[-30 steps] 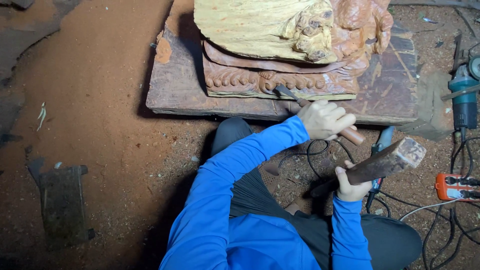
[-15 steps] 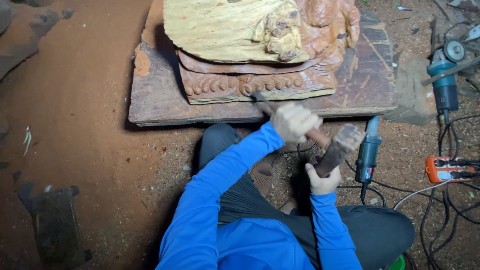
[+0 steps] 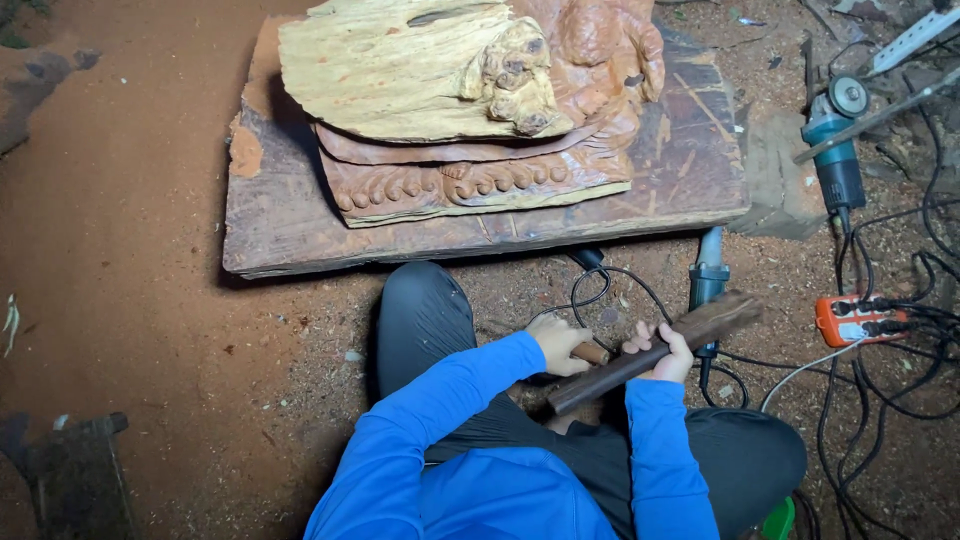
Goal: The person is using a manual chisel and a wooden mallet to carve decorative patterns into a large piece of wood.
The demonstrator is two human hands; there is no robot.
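Fingers [image 3: 668, 352] of the right hand [image 3: 668, 358] are wrapped round a dark wooden mallet [image 3: 655, 352], a long squared billet that slants from low beside the left hand up and outward past the right. Fingers of the left hand [image 3: 556, 343] are closed round the handle of a chisel [image 3: 588, 353], of which only a short reddish-brown stub shows between the two hands; its blade cannot be made out. Both tools are held low over the lap, well apart from the work.

Ahead of the fingers, across a strip of red earth floor [image 3: 130, 260], lies the carving [image 3: 470, 100] on a thick weathered slab [image 3: 280, 230]. Judged from its surface, the work is part done: the front edge carries a finished-looking row of scrolls, and rounded figures stand out at the centre and far right, reddish and smooth. The large pale upper left portion is rough, fibrous and uncut, so much shaping appears left.

Right of the fingers, an angle grinder [image 3: 835, 160] lies by the slab corner, a second power tool [image 3: 708, 285] sits just beyond the mallet head, and an orange socket strip [image 3: 862, 320] lies among black cables [image 3: 900, 400]
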